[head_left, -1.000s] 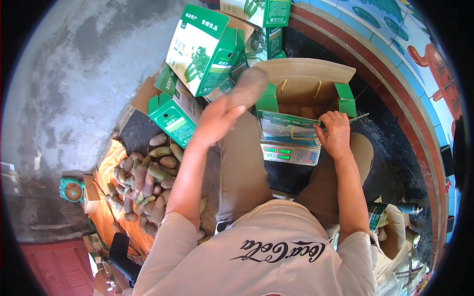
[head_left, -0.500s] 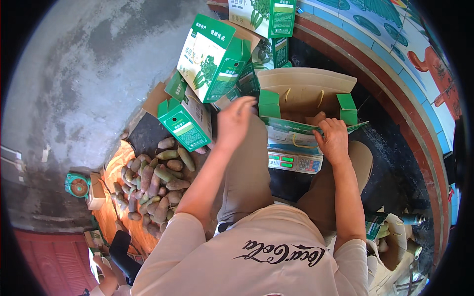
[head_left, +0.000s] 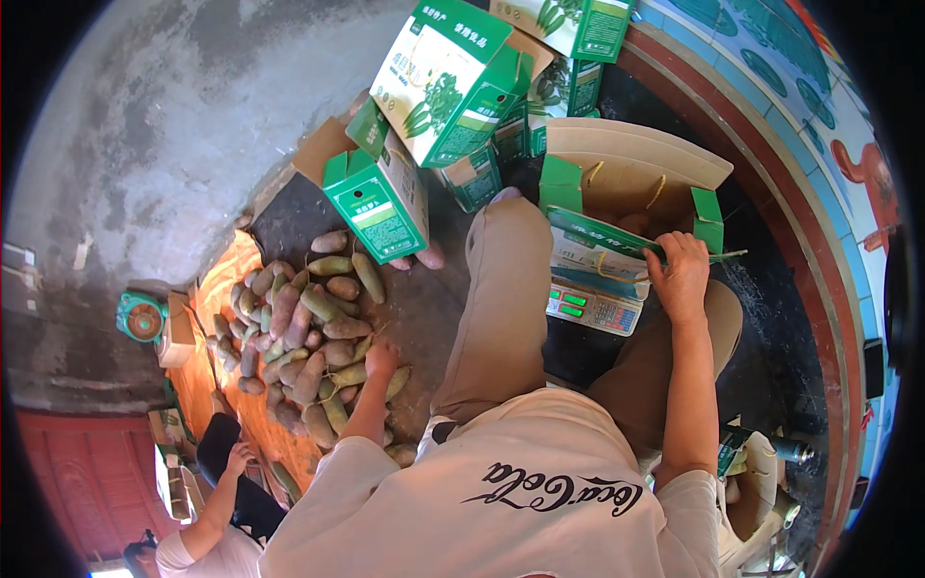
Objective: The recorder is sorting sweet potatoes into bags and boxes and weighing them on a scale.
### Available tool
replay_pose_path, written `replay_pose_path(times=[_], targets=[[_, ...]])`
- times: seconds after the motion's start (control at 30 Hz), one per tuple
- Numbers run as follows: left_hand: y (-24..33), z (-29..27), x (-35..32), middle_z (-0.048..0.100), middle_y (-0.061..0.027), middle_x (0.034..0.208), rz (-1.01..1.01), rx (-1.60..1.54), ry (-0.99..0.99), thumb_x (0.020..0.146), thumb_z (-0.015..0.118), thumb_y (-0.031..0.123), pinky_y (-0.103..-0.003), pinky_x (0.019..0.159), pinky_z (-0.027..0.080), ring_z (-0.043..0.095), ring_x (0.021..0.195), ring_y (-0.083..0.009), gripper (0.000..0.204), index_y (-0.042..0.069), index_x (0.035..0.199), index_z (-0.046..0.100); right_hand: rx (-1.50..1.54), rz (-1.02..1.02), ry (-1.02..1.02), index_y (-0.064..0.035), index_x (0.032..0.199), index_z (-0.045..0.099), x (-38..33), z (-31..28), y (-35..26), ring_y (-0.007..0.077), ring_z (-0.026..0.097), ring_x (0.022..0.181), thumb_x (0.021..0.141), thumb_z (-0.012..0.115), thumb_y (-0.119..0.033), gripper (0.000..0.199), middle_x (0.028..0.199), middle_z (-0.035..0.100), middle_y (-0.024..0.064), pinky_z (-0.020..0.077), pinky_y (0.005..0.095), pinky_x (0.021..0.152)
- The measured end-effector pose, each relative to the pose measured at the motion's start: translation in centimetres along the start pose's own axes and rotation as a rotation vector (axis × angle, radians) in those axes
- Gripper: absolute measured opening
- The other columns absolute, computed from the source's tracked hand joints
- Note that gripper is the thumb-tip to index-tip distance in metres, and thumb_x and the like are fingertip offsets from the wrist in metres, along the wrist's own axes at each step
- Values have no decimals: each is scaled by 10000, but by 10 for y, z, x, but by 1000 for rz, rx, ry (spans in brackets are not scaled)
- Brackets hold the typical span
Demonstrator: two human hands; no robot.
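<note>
My left hand (head_left: 383, 356) is down at the right side of a heap of long green and reddish-brown radishes (head_left: 323, 380). Its fingertips are hidden, so I cannot tell whether it grips one. With my right hand (head_left: 684, 275) I hold the near green flap (head_left: 607, 239) of an open cardboard carton (head_left: 626, 144), thumb on the near face and fingers over the edge. The carton has yellow cord handles and stands on a digital scale (head_left: 594, 310) between my knees. Some radish shapes show dimly inside it.
Green-and-white cartons (head_left: 448, 82) are stacked ahead of me, another carton (head_left: 381, 197) lying nearer the heap. An orange sheet (head_left: 217, 361) lies under the radishes. A small green fan (head_left: 142, 318) stands at left. A co-worker's hand (head_left: 241, 458) shows lower left.
My left hand has moved from beside the carton, back and left, down to the radish heap. My right hand stays on the flap. The view has shifted slightly, and the co-worker's arm has moved.
</note>
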State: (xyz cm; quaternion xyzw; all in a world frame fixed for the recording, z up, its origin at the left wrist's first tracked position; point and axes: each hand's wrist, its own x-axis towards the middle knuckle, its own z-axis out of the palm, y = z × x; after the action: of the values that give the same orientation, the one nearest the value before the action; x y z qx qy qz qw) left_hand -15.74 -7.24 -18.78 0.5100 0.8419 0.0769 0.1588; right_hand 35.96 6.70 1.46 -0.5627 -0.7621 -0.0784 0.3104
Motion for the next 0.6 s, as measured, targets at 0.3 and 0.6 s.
replay_pose_path(times=[0.3, 0.6], targets=[[-94, 65, -48, 595, -188, 1106, -419, 168, -466, 838, 477, 313, -406, 879, 446, 563, 1048, -331, 359, 68, 1045, 639, -86, -46, -16, -61, 773, 550, 0, 5, -4, 285, 522, 745, 695, 690, -133, 176, 738, 539, 83, 380, 388, 663], [-87, 88, -67, 535, -186, 1212, -470, 58, -517, 811, 513, 234, -402, 926, 429, 528, 1106, -335, 438, 102, 1227, 488, -183, -33, -58, -67, 844, 584, -1, 16, 3, 284, 550, 783, 766, 671, -202, 178, 799, 576, 83, 401, 377, 688]])
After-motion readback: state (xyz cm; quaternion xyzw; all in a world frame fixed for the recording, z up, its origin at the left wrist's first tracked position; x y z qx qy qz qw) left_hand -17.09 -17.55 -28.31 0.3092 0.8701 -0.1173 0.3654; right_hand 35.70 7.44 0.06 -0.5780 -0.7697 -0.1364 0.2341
